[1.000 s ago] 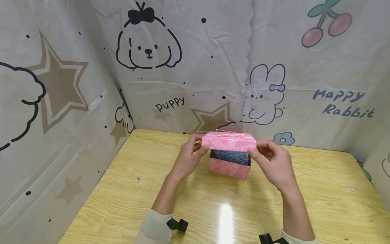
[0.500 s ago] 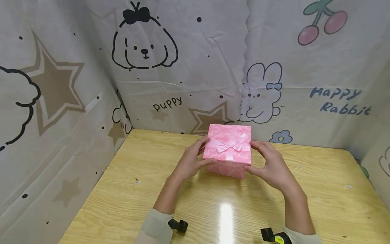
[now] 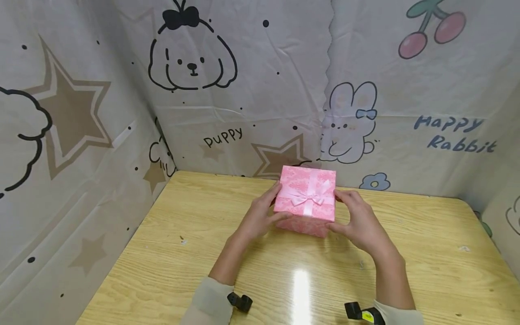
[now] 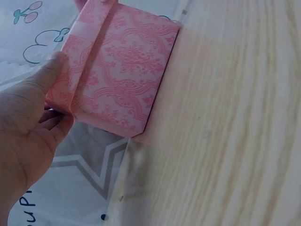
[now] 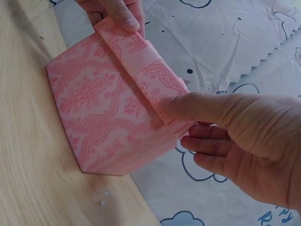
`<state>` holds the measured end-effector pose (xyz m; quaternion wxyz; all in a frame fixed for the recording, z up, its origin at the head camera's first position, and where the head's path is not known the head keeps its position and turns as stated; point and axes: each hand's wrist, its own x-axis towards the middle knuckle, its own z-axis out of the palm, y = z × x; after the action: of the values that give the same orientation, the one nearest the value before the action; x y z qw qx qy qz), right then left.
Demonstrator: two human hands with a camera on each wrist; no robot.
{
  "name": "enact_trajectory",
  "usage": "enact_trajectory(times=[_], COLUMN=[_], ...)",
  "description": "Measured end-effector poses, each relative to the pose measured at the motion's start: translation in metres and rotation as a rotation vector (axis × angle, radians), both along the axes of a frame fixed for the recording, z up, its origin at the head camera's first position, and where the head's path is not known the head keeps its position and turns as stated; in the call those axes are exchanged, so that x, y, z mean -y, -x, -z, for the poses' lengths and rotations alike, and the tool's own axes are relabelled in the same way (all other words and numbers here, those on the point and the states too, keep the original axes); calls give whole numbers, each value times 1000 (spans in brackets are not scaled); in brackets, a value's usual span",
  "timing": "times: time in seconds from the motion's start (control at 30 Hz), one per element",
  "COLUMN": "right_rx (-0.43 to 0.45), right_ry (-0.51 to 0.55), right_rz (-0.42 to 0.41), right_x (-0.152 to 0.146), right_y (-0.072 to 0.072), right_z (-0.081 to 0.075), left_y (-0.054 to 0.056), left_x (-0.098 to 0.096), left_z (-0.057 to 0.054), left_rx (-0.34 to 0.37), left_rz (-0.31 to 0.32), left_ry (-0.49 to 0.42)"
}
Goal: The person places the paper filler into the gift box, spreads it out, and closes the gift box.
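Head view: both hands, the left hand (image 3: 260, 217) and right hand (image 3: 359, 221), grasp the lid edges of the square pink patterned cardboard gift box (image 3: 306, 201) on the light wooden surface (image 3: 170, 257).

I am looking down at a light wooden table (image 3: 426, 271) with a pale yellow grain running across it; a bright patch of light is glaring off the glossy top near the front edge; a pink gift box (image 3: 306, 201) is sitting directly on the table toward the back, with its lid on and a pink ribbon bow on top; in the left wrist view the box's patterned side is meeting the wood flat; a few small specks are lying on the surface, one to the left and one toward the right; printed cloth is closing in the table's back and sides.
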<state>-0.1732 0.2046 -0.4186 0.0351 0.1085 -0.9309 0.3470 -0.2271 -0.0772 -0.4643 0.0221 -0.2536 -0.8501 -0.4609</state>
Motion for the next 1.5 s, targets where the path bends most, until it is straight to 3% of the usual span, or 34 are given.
enact_trajectory(times=[0.37,0.87,1.2,1.5], right_rx=[21,-13,12,20], right_ry=[12,53,94,124], right_rz=[12,-18,-32,-54], right_x=[0,-5,-6,-7], right_y=[4,5,10,13], right_z=[6,11,15,24], left_y=[0,0,1,2], left_x=[-6,-10,-10,-8], left_z=[3,3,5,10], left_rx=[-6,-15,-52,-26], left_rz=[-25,-45,-79,-86], left_ry=[68,22,34,88])
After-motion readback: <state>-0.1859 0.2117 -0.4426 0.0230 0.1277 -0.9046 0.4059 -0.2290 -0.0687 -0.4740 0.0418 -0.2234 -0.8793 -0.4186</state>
